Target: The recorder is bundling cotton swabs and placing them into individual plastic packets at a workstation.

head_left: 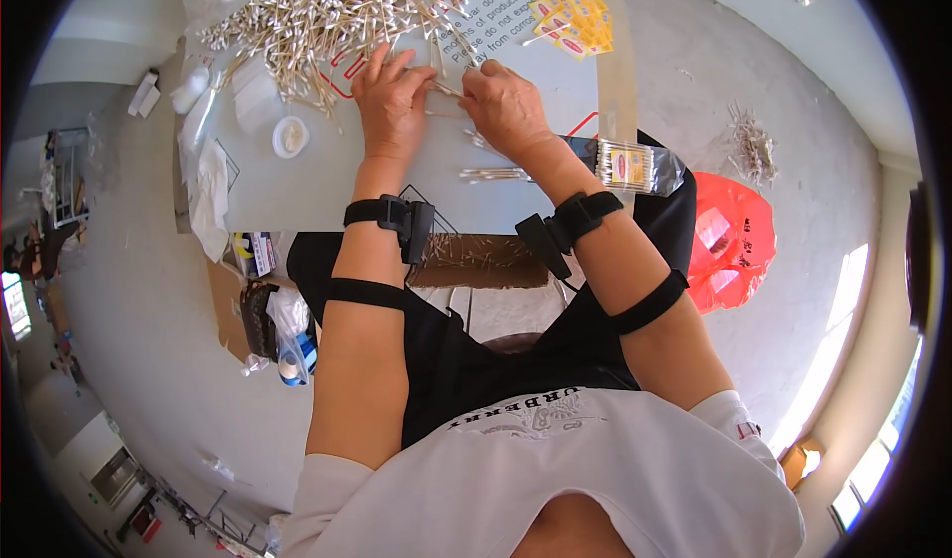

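L hand and R hand are seen slightly apart, at upper ctr. of frame. A few cotton swabs are seen btw. them; by the R fingers they are pinched, but the L grip cannot be told for sure, view being small. A big swab pile is spread at upper left. Yellow labels are placed upper right of ctr., w/ a clear swab pack lower down.
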A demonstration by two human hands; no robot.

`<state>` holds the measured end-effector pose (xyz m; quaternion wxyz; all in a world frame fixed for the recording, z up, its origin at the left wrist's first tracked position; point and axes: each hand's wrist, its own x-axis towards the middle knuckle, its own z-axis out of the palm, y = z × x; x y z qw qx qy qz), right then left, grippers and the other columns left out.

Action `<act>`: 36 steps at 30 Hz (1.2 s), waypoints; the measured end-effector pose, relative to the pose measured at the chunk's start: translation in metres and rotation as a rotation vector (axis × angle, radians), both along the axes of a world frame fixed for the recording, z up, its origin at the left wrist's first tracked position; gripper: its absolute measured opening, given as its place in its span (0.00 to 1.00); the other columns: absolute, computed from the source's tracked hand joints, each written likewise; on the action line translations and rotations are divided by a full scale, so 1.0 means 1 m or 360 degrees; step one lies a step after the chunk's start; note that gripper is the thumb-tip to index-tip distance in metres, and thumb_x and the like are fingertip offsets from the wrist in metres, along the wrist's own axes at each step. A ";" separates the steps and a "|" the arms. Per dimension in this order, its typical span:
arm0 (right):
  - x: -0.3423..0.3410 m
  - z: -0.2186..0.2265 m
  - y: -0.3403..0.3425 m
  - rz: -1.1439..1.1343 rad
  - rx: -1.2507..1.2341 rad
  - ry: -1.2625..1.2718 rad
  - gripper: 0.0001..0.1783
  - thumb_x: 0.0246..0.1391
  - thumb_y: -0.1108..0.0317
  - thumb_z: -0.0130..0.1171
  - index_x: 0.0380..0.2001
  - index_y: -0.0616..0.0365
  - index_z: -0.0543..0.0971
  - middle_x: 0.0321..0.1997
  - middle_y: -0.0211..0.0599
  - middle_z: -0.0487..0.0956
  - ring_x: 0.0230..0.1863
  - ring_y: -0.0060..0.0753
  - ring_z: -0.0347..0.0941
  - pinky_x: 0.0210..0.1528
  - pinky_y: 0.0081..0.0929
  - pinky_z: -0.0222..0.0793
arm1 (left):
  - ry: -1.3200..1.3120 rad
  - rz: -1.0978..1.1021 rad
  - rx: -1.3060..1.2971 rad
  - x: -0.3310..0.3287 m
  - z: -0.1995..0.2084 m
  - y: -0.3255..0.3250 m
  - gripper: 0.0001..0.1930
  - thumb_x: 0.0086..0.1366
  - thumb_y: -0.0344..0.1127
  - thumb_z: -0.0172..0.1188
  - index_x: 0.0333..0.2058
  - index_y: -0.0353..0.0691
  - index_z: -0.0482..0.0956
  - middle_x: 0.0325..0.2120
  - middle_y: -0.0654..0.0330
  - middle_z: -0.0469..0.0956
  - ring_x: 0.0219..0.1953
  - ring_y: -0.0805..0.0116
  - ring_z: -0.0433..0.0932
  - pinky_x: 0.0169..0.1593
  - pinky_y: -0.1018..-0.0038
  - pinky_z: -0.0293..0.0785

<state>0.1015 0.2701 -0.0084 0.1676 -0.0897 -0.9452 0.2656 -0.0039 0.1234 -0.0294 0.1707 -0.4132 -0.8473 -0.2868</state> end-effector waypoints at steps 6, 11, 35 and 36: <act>0.005 0.002 0.006 0.0017 -0.0069 -0.0032 0.06 0.47 0.67 0.63 0.26 0.56 0.76 0.31 0.39 0.75 0.37 0.46 0.75 0.39 0.40 0.72 | 0.0040 0.0287 0.0074 -0.023 -0.007 -0.022 0.09 0.50 0.29 0.66 0.31 0.50 0.81 0.44 0.65 0.79 0.59 0.54 0.67 0.58 0.57 0.58; 0.008 0.001 0.012 -0.0005 -0.0075 -0.0109 0.05 0.47 0.67 0.63 0.26 0.56 0.77 0.31 0.40 0.75 0.37 0.46 0.76 0.39 0.39 0.73 | 0.0070 0.0142 0.0039 0.007 0.016 -0.012 0.11 0.47 0.28 0.66 0.32 0.49 0.81 0.40 0.64 0.76 0.50 0.55 0.70 0.54 0.57 0.62; 0.111 0.000 -0.003 -0.0517 -0.1130 0.0537 0.11 0.63 0.71 0.51 0.45 0.65 0.76 0.56 0.42 0.73 0.51 0.31 0.71 0.54 0.25 0.67 | -0.0303 -0.0260 -0.0614 0.127 0.024 0.026 0.41 0.59 0.52 0.61 0.65 0.39 0.57 0.68 0.50 0.52 0.71 0.53 0.48 0.70 0.50 0.42; 0.111 -0.003 -0.007 -0.0481 -0.1045 0.0606 0.13 0.65 0.70 0.50 0.47 0.65 0.75 0.58 0.44 0.71 0.49 0.30 0.72 0.51 0.24 0.68 | -0.0257 -0.0203 -0.0579 0.126 0.025 0.032 0.42 0.59 0.56 0.61 0.65 0.37 0.57 0.68 0.48 0.53 0.71 0.53 0.48 0.70 0.50 0.41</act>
